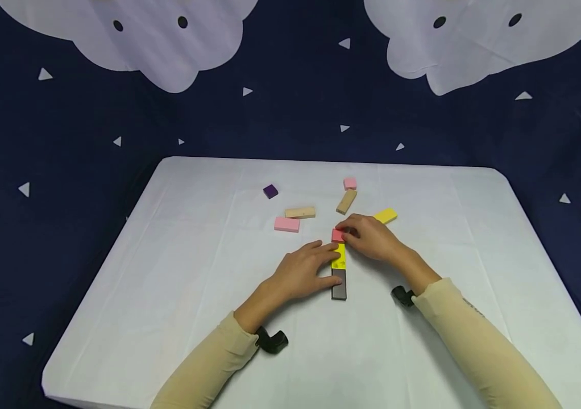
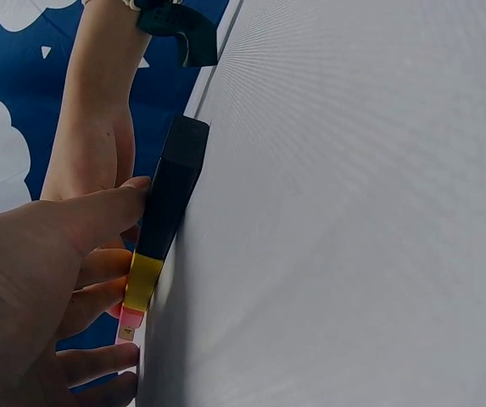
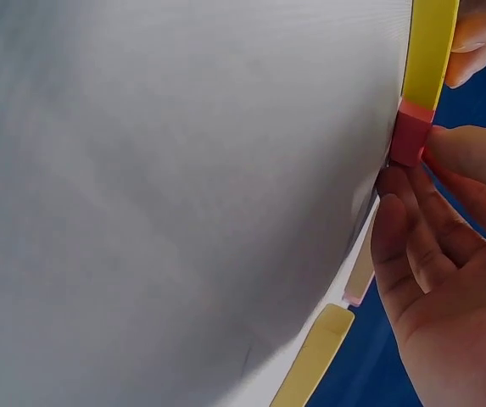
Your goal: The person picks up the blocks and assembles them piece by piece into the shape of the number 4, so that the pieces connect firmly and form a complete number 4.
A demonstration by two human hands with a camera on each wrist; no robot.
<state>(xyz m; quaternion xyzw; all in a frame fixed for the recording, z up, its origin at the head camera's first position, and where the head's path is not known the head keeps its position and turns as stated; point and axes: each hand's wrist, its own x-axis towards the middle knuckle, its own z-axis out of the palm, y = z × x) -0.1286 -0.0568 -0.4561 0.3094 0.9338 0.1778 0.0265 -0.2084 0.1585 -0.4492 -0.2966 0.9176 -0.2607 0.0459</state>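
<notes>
A dark grey block (image 1: 339,292), a yellow block (image 1: 340,263) and a small red block (image 1: 337,236) lie end to end in a row on the white table. My left hand (image 1: 301,271) rests at the row with fairly straight fingers. Its thumb touches the dark block (image 2: 175,178), and its fingers reach over the yellow one. At the far end, my right hand (image 1: 372,238) pinches the red block (image 3: 412,136) between thumb and fingers.
Beyond the row lie a pink block (image 1: 287,225), a wooden block (image 1: 300,212), another wooden block (image 1: 347,201), a small pink block (image 1: 349,183) and a purple block (image 1: 270,191). A second yellow block (image 1: 386,215) sits behind my right hand. Dark patterned cloth (image 1: 295,125) hangs behind the table.
</notes>
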